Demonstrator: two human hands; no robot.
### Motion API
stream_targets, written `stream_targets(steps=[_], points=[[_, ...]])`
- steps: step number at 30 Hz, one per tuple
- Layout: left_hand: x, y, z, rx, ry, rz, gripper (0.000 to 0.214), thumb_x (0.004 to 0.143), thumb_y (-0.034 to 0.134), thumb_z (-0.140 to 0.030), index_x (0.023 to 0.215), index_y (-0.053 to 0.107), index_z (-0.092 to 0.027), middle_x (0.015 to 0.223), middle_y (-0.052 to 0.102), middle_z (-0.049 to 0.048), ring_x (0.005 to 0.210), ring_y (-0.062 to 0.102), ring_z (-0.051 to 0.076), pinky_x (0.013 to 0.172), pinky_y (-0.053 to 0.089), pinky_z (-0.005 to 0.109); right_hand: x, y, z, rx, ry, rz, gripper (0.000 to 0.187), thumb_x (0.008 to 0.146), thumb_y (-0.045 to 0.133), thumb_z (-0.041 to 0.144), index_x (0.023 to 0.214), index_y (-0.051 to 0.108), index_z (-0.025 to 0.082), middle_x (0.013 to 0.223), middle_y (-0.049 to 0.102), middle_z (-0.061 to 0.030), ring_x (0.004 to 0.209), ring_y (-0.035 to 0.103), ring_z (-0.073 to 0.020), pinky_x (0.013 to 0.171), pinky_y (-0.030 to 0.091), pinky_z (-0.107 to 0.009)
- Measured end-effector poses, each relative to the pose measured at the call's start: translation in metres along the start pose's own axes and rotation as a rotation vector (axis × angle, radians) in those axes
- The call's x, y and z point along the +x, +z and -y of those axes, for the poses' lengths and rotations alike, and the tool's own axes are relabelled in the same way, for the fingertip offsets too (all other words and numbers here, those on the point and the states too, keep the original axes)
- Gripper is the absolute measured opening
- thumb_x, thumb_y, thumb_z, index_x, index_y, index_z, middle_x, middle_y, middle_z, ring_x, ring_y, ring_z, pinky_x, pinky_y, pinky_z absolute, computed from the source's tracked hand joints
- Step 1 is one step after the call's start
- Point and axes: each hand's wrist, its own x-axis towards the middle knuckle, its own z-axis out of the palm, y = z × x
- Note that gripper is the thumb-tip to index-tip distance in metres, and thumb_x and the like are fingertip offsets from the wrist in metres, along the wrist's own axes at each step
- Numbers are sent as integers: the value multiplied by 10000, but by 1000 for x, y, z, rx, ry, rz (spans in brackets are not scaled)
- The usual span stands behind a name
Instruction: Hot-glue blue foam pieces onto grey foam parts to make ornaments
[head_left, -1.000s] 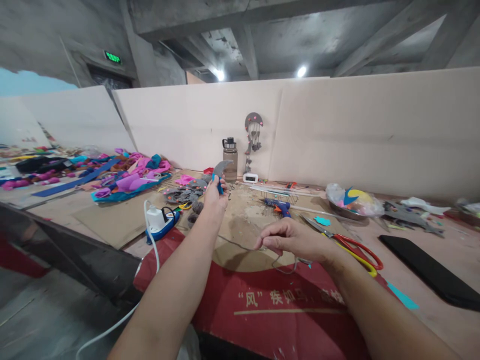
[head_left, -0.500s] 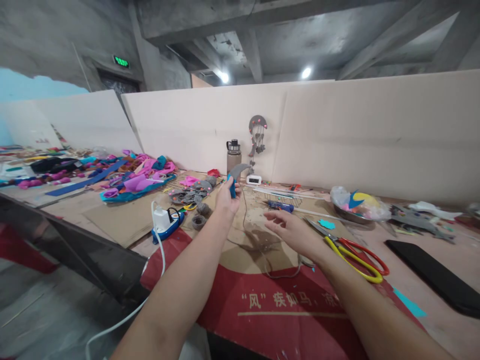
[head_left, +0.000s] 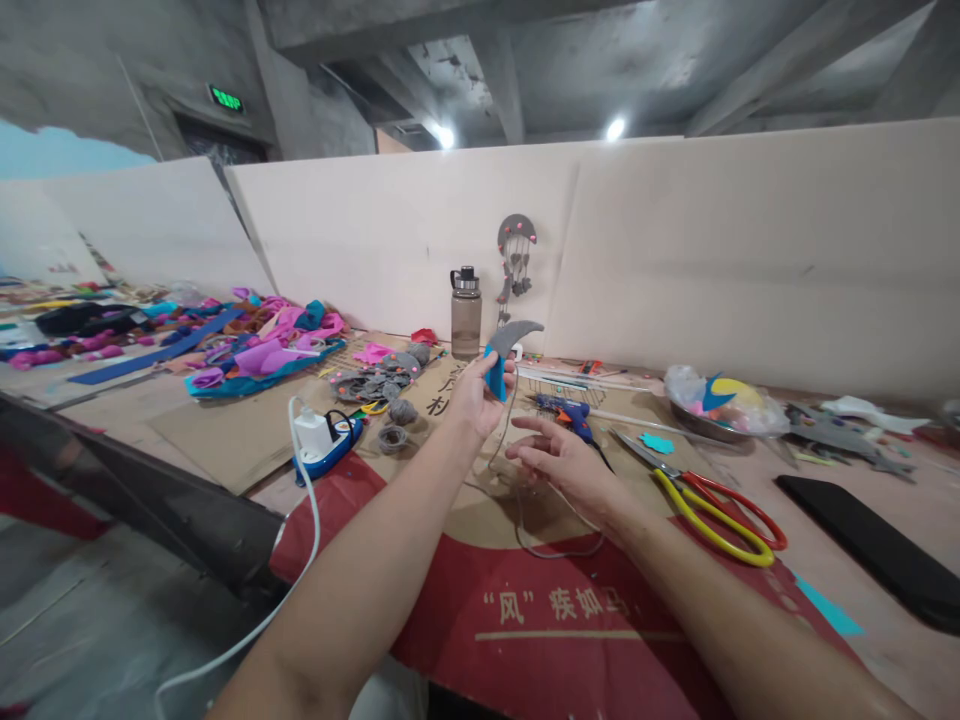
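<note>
Held the gray felt (head_left: 517,336) and blue felt (head_left: 495,380) pinched in the left hand (head_left: 478,398), up over the cardboard (head_left: 469,512); held the right hand (head_left: 561,465) out near the string (head_left: 561,556), fingers loosely parted (perhaps brushing it, too thin there to tell). Looked like the step of managing the string beside the felt; seemed to call next for a firm pinch of string

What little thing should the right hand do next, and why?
Maybe the right hand should gently pinch the string. That hand looks open and is near it, and the string trails slack below the left hand, which is holding the gray crescent.
</note>
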Motion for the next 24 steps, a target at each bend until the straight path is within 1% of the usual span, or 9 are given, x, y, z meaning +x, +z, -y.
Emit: stream_targets(steps=[4,6,9,10,12,14,16,21,24], points=[[2,-3,-2,-68,-56,35,158,933,448,-79,981,598,-92,733,617,51,549,568,53,460,446,111,4,-4,-6,-62,-12,38,465,691,730,380,1088,594,179,716,526,40,572,454,-78,532,377,-231],[0,-1,0,-93,-91,65,162,941,442,-91,979,599,-88,742,616,54,544,556,46,461,443,110,8,-3,-8,-124,-51,-82,465,664,733,386,1058,594,184,747,494,35,610,447,-90,530,384,-231],[-6,2,4,-89,-113,100,164,939,454,-100,997,607,-92,751,615,55,546,545,45,462,436,111,10,1,-7,-178,-102,-306,573,606,758,382,1110,551,205,1002,552,-26,691,476,-100,535,403,-233],[-7,3,5,-82,-116,110,166,937,458,-100,1005,610,-93,753,616,56,551,545,46,467,436,112,9,3,-5,-159,-107,-312,623,597,764,378,1150,525,217,1092,556,-45,704,489,-101,532,403,-233],[-9,4,6,-70,-116,129,170,929,467,-95,1018,612,-95,763,621,60,569,554,51,485,443,117,6,7,-2,-75,-78,-201,681,600,766,363,1204,480,232,1128,582,-58,690,508,-98,520,388,-228],[-9,3,4,-64,-97,141,172,924,467,-88,1020,609,-95,778,630,64,584,565,56,501,456,124,2,9,1,9,-23,-67,658,610,769,342,1191,481,227,981,623,-31,645,508,-93,524,376,-225],[-7,2,2,-67,-58,135,169,920,461,-79,1011,602,-92,778,633,65,590,574,60,508,466,132,0,10,2,38,7,-6,572,620,771,338,1122,532,205,817,606,11,598,482,-81,538,370,-226],[4,-4,-2,-29,21,88,145,898,468,-68,967,594,-90,737,627,57,574,585,69,496,469,139,0,2,-3,-35,-40,-89,366,626,747,388,910,662,172,718,568,25,574,431,-76,555,359,-237],[17,-16,-3,147,86,-2,82,866,510,-64,889,574,-107,661,614,30,519,571,70,476,450,141,0,-5,-2,-167,-62,-201,295,678,679,409,863,680,179,751,612,4,599,445,-97,571,361,-251]])
